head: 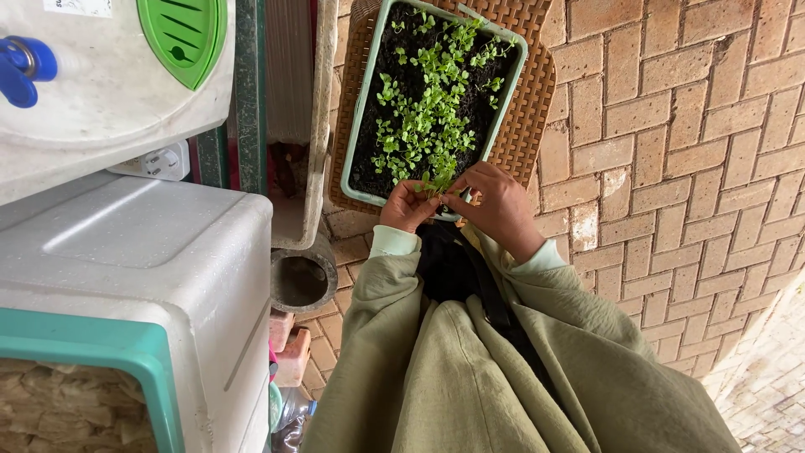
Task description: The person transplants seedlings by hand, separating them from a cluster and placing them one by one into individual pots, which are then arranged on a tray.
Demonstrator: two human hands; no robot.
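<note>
A long pale green planter tray (355, 117) filled with dark soil and small green seedlings (432, 101) rests on a brown woven mat (528, 101) over brick paving. Both my hands are at the tray's near end. My left hand (407, 205) pinches at a clump of seedlings with its fingertips. My right hand (499, 205) curls beside it, fingers closed around seedling stems at the tray's edge. What exactly lies between the fingers is partly hidden. Pale green sleeves cover both my arms.
A white plastic cabinet with teal trim (142, 285) stands at left, with a white container bearing a green lid (184, 33) and blue tap (21, 67) above it. A grey pipe end (302, 281) and red bricks (289, 344) sit beside the cabinet. Brick paving (688, 151) spreads to the right.
</note>
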